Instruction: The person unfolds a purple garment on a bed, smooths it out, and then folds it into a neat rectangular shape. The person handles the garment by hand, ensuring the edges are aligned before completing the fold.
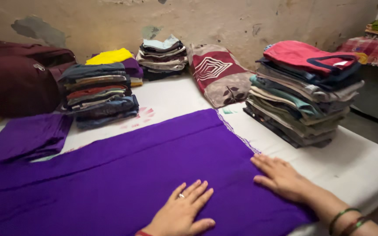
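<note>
A large purple cloth (123, 175) lies spread flat across the white bed sheet (355, 161). My left hand (183, 212) rests palm down on the cloth near the front edge, fingers apart, a ring on one finger. My right hand (280, 177) lies flat on the cloth's right edge, fingers spread, with green bangles on the wrist. Neither hand holds anything.
A tall stack of folded clothes (302, 94) stands at the right. Two smaller stacks (98, 94) (162, 57) sit at the back, with a patterned pillow (217, 74) between them and the tall stack. A maroon bag (18, 76) and a folded purple piece (29, 135) are at left.
</note>
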